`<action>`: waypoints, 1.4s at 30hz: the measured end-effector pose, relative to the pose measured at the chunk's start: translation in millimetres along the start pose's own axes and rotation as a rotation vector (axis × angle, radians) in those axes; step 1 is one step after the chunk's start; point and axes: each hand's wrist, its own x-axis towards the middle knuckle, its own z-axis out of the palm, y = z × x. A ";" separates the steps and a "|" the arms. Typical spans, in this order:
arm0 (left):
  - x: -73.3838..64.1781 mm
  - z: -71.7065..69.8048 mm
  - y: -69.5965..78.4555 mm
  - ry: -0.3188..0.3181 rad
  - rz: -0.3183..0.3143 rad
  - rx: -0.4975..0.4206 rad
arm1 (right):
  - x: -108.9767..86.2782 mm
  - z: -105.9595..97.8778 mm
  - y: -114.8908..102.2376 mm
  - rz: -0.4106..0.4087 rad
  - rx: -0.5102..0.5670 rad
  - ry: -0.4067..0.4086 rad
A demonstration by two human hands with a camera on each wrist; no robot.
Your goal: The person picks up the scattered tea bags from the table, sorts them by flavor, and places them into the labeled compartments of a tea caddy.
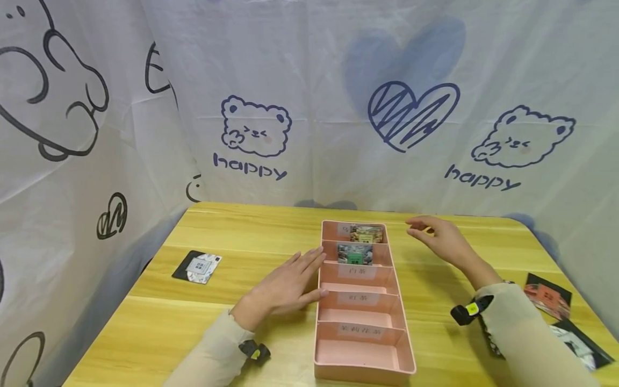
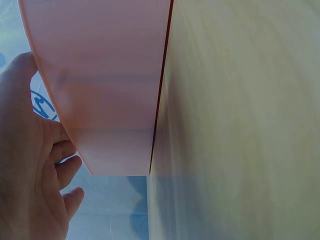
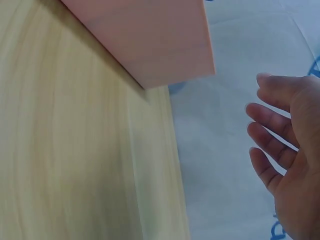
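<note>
A long pink divided box (image 1: 364, 373) lies on the table, its compartments bearing paper labels. A card with a yellow label (image 1: 366, 235) is in the farthest compartment, and one with a green label (image 1: 355, 256) in the second. My left hand (image 1: 285, 287) rests against the box's left rim, fingers extended; the left wrist view shows its fingertips touching the pink wall (image 2: 110, 95). Beyond the right rim, my right hand (image 1: 446, 242) hovers above the table with loosely bent fingers. Nothing is in it, and the right wrist view shows it apart from the box (image 3: 160, 45).
On the table (image 1: 232, 226) at left lies a black-and-white card (image 1: 202, 267). At right are a card with a red picture (image 1: 548, 296) and another black-and-white one (image 1: 577, 344). A dark item is partly hidden beneath the right sleeve. A printed curtain (image 1: 329, 161) hangs behind.
</note>
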 end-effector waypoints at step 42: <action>1.0 0.5 -0.6 0.009 -0.001 -0.006 | -102.8 -58.1 81.2 0.194 -0.009 -0.013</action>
